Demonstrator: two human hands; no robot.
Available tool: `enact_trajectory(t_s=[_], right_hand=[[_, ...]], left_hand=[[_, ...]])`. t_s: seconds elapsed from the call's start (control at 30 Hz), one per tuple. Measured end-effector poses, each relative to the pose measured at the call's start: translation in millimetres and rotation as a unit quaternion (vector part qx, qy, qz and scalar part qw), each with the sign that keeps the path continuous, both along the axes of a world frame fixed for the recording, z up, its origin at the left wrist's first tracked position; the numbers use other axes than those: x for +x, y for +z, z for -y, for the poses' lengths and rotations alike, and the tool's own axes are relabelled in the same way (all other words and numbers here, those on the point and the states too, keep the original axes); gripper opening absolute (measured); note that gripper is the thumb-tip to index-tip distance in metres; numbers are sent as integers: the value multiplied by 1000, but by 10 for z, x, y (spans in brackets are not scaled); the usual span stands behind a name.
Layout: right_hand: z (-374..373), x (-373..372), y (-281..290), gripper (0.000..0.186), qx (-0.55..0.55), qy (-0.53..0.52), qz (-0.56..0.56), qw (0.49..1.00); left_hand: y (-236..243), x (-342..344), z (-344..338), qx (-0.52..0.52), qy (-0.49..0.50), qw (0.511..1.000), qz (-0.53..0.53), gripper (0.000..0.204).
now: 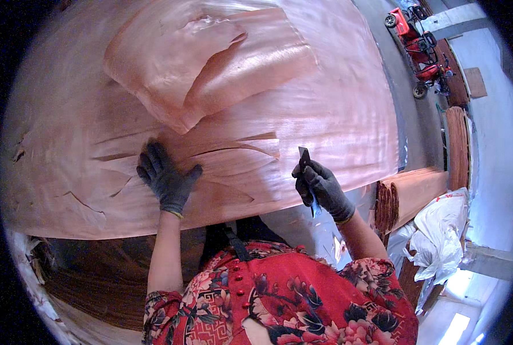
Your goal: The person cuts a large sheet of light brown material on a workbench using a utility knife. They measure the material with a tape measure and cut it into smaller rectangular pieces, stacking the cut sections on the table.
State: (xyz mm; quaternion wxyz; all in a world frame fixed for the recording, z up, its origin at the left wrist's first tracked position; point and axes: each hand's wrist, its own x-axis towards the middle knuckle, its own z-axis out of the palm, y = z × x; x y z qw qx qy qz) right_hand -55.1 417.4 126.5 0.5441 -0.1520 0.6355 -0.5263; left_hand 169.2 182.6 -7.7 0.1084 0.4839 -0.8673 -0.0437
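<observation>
A wide, thin reddish-brown wood veneer sheet (342,115) spreads in front of me, with several splits and small tears. My left hand (168,179), in a dark grey glove, lies on it with fingers spread, beside narrow slits and a lifted veneer strip (233,150). Over the sheet's near right part, my right hand (324,192), gloved alike, is closed around a knife (304,155). Its flat, squared blade points away from me; the fingers hide much of the handle. Beyond my left hand rests a loose, curled veneer piece (256,63) with a ragged tear.
Folded veneer bundles (420,192) sit at the right, near a crumpled white plastic sack (440,230). A red wheeled vehicle (426,54) stands on the floor at the far right. Under the near left edge is a stack of brown sheets (95,287).
</observation>
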Motion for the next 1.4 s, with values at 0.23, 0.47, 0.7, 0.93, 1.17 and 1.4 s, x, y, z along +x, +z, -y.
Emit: enact_trajectory(t_s=[0.23,0.47,0.7,0.93,1.17,1.4], right_hand=[[174,19,-31,25,13,-27,-74,997],[609,-108,-664,47,2,106,-616,781],[748,-107,-821,22,68,110,-635,762],[696,110,-461,16,-21,109,-753,648],[369,932,-522,21,-126,359,-407,831],[823,684,-502,19,129,30,-63,989]], left_hand=[[-98,106,8,18,8,999,-30,121],[-18,39,-3,29,17,999,-19,120],[-13,78,0,53,24,998,-25,122],[-14,31,-16,17,22,999,-39,118],[78,-25,-18,30,18,999,-19,100],[34,6,-15,39,25,999,-21,94]])
